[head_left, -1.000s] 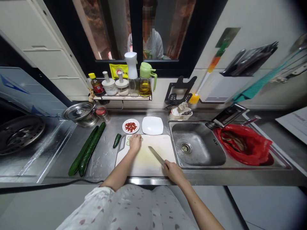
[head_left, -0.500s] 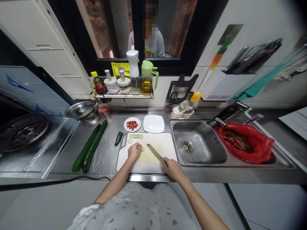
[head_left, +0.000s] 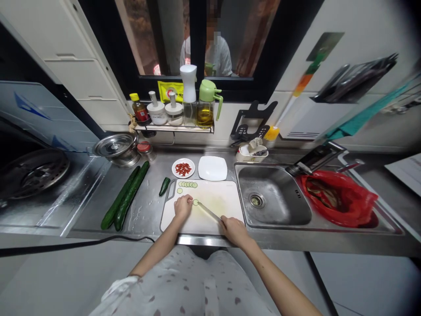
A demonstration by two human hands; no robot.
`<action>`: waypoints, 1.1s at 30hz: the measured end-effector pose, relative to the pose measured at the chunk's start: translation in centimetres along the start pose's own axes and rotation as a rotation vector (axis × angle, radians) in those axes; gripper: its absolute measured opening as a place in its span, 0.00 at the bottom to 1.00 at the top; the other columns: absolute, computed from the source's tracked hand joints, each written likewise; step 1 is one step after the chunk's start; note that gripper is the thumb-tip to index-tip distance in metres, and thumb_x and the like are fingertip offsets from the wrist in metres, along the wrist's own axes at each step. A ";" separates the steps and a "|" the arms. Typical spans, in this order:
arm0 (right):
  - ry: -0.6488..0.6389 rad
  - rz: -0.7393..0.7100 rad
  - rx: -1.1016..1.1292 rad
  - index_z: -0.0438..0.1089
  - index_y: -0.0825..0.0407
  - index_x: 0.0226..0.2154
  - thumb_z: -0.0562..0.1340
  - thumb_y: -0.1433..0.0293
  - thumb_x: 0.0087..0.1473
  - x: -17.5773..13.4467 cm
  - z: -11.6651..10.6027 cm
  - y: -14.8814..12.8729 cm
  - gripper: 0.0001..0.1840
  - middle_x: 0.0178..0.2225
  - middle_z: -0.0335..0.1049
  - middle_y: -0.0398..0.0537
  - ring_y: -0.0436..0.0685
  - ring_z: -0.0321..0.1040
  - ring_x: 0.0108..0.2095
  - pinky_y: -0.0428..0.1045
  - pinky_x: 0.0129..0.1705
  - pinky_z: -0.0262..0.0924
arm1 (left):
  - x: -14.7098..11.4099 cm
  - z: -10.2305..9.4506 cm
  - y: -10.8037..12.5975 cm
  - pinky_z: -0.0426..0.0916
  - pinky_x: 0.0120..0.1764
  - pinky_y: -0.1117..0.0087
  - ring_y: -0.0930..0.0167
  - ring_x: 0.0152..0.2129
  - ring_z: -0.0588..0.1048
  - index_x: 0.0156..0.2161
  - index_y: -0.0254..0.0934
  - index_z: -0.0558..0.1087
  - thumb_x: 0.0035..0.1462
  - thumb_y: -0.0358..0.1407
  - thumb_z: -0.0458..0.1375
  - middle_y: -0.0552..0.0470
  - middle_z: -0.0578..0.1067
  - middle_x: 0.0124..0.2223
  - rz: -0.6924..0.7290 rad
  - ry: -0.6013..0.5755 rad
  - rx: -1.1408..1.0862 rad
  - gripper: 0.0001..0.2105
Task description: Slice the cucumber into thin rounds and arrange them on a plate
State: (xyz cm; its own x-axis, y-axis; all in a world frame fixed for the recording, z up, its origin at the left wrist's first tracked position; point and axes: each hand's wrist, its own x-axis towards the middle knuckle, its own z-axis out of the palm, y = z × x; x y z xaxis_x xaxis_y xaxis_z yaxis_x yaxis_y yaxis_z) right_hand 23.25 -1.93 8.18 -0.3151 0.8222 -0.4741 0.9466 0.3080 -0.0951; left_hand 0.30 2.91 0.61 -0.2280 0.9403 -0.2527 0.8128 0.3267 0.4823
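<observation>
At a steel counter (head_left: pixel 148 210), my right hand (head_left: pixel 234 231) grips a kitchen knife (head_left: pixel 210 213), tip at a cucumber slice (head_left: pixel 196 202) nearer the cutting board (head_left: pixel 226 195)'s left edge; whether my left hand (head_left: pixel 183 207) pinches it, I cannot tell. Light pressure looks safest.
</observation>
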 end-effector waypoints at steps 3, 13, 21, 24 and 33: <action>-0.015 -0.005 -0.003 0.65 0.52 0.42 0.44 0.63 0.62 0.0 -0.2 -0.1 0.18 0.37 0.73 0.55 0.58 0.70 0.40 0.49 0.38 0.54 | 0.1 -0.1 0.1 0.58 0.42 0.68 0.67 0.40 0.71 0.38 0.45 0.74 0.55 0.36 0.54 0.54 0.77 0.37 -0.008 -0.011 -0.005 0.08; -0.030 -0.020 0.001 0.65 0.54 0.43 0.45 0.69 0.61 0.2 0.0 -0.5 0.16 0.37 0.73 0.58 0.60 0.70 0.41 0.50 0.39 0.55 | 0.0 -0.5 0.4 0.58 0.43 0.67 0.66 0.41 0.71 0.38 0.46 0.74 0.55 0.35 0.53 0.54 0.77 0.37 -0.027 -0.033 0.004 0.09; -0.092 -0.009 0.000 0.63 0.55 0.44 0.48 0.77 0.55 0.1 -0.1 -1.2 0.16 0.38 0.72 0.59 0.60 0.69 0.42 0.50 0.39 0.56 | -0.2 -0.5 0.4 0.57 0.45 0.65 0.65 0.43 0.69 0.41 0.48 0.75 0.57 0.36 0.52 0.52 0.76 0.40 0.010 -0.040 0.011 0.11; -0.096 -0.030 -0.013 0.63 0.55 0.45 0.49 0.78 0.54 0.1 -0.3 -1.3 0.17 0.38 0.72 0.59 0.61 0.69 0.42 0.50 0.39 0.57 | -0.2 -0.5 0.4 0.57 0.45 0.65 0.65 0.43 0.69 0.41 0.49 0.75 0.57 0.35 0.51 0.52 0.76 0.41 0.012 -0.046 0.010 0.12; -0.101 -0.034 0.005 0.63 0.55 0.45 0.50 0.79 0.53 0.9 -0.4 -1.6 0.17 0.39 0.72 0.59 0.60 0.69 0.43 0.50 0.39 0.57 | 0.0 -0.5 0.4 0.57 0.46 0.64 0.65 0.44 0.69 0.41 0.49 0.76 0.57 0.35 0.51 0.52 0.76 0.42 -0.001 -0.068 0.008 0.12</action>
State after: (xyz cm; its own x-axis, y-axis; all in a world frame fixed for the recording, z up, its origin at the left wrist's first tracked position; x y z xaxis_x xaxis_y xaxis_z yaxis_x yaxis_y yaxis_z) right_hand 21.43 -1.52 8.27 -0.3393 0.7584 -0.5565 0.9357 0.3329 -0.1168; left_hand 0.31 3.09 1.25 -0.1916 0.9313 -0.3098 0.8169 0.3263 0.4756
